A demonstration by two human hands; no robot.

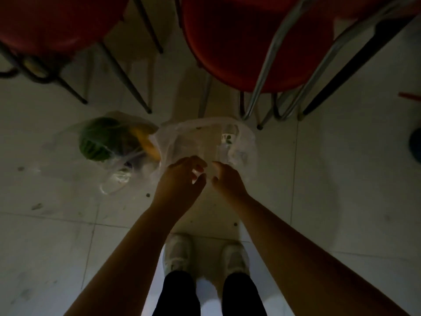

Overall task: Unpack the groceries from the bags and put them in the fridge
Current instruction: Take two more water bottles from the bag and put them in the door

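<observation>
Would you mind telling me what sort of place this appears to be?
Probably a dim home dining or kitchen area: pale tiled floor, red-seated metal-legged chairs, and thin clear plastic grocery bags on the floor, one holding a round green vegetable.

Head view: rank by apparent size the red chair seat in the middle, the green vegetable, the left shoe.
1. red chair seat, by far the largest.
2. green vegetable and left shoe look alike; the shoe sits nearer the camera, so unranked.

A dim home dining area: pale tiled floor (341, 179), and red chairs (246, 46) with metal legs standing on it.
</observation>
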